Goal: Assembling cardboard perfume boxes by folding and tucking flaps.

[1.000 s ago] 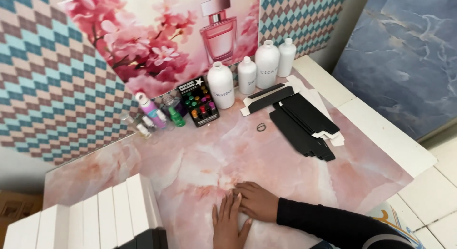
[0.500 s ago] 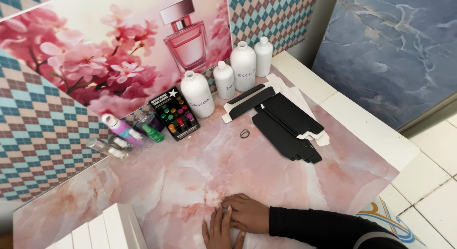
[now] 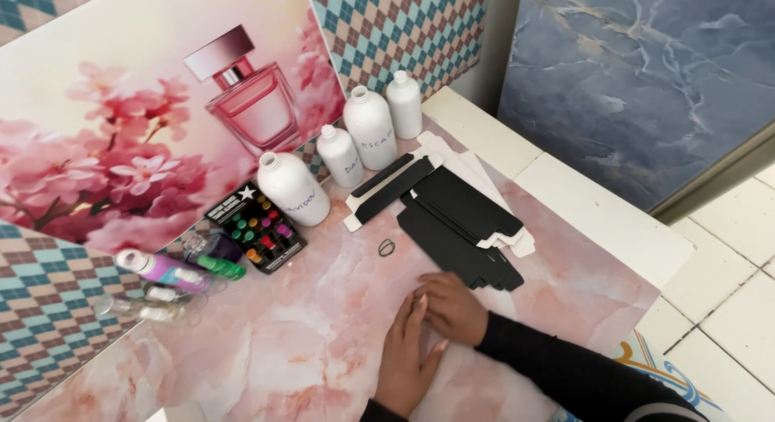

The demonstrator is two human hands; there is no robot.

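Note:
My left hand (image 3: 406,359) lies flat, palm down, on the pink marble tabletop (image 3: 266,349), fingers pointing away from me. My right hand (image 3: 454,307), in a black sleeve, rests loosely curled over the left hand's fingertips. Neither hand holds anything. A stack of flat black carton blanks (image 3: 462,228) lies just beyond the right hand, almost touching it. A small dark ring-shaped band (image 3: 387,247) sits on the table a little farther off.
Several white plastic bottles (image 3: 292,188) stand along a flowered perfume poster (image 3: 161,131). A black card of coloured dots (image 3: 257,228), a purple-capped bottle (image 3: 161,269), a green one (image 3: 219,266) and clear vials (image 3: 145,310) lie at left. The table's white edge (image 3: 597,220) borders tiled floor at right.
The view has swung left and closer; the white boxes at the lower left have left the picture. Both hands stay together on the tabletop, shifted slightly nearer the black blanks.

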